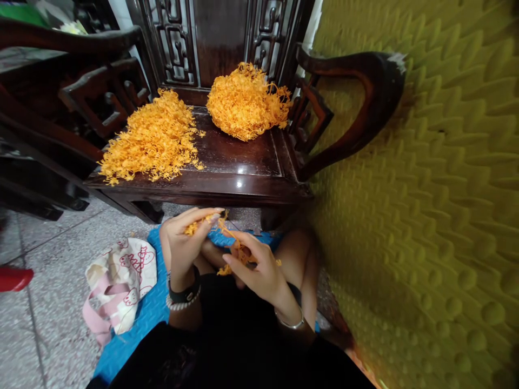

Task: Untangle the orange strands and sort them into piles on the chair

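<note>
In front of my lap, my left hand (182,240) is closed around a few small orange spidery plastic pieces (191,228), thumb and forefinger pinched near their tips. To its right and slightly lower, my right hand (261,270) is closed on more orange spidery pieces (240,251). A thin orange strand (227,231) spans the gap between the two hands. Some orange bits (224,269) hang below my right fingers. Beyond my hands, a loose heap of the same pieces (156,140) lies on the left of a wooden chair seat, and a rounder clump (245,102) sits at the back right.
The dark wooden chair (243,162) has a curved armrest (377,102) on the right, close to a yellow-green embossed wall covering (425,216). A white cloth bag with pink straps (140,265) lies on the blue mat (133,348) to my left. A red object (16,279) is at the left edge.
</note>
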A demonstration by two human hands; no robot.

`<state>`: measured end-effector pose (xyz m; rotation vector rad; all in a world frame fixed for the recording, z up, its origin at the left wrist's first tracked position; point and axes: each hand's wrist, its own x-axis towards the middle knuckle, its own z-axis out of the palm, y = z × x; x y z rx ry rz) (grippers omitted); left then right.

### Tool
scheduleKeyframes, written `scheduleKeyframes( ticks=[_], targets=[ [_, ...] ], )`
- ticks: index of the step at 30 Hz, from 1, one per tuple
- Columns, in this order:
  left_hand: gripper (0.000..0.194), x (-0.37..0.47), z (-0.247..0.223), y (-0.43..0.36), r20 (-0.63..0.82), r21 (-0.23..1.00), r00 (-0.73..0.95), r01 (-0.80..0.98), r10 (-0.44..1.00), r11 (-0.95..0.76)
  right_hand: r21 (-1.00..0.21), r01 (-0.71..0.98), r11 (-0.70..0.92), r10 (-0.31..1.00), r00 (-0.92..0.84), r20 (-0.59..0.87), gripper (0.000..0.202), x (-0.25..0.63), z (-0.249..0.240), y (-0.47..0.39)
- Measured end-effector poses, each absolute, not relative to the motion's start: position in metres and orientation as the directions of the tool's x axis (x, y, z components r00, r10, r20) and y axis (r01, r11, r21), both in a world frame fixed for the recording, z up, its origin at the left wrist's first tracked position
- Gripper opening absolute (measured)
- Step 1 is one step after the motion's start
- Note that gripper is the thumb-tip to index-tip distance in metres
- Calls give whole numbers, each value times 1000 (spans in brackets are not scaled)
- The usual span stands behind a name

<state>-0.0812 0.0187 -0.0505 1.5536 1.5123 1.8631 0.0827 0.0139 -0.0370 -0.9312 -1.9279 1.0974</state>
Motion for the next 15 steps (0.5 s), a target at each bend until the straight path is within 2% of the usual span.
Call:
scheduleKeyframes(
  ticks=[2, 4, 7, 9, 10, 12, 15],
  targets=[
    [10, -79, -52, 20, 450, 893, -538, 285, 713, -349, -929, 149, 340, 822, -526, 216, 42, 81, -39, 11],
    [12, -83, -52, 23, 367, 920, -622, 135, 692, -368, -953, 105, 283, 808, -562, 178, 42, 82, -42, 9],
    [13, -106, -46, 24, 328, 826, -788, -27, 520, -562, -988, 82, 129, 802, -594, 55, 26, 89, -51, 10],
    [16, -124, -42, 21, 335, 752, -871, 17, 359, -659, -997, 66, 29, 823, -569, -14, 30, 97, -60, 13],
    [20, -131, -40, 19, 341, 743, -879, 35, 334, -668, -998, 57, -1, 840, -542, -32, 34, 100, -64, 15],
    [35, -135, -39, 16, 323, 760, -850, -30, 417, -649, -998, 62, -10, 876, -481, -39, 40, 105, -71, 20],
    [56, -118, -42, 18, 275, 786, -672, -256, 688, -564, -997, 58, 52, 901, -433, 22, 47, 105, -71, 27]
  ],
)
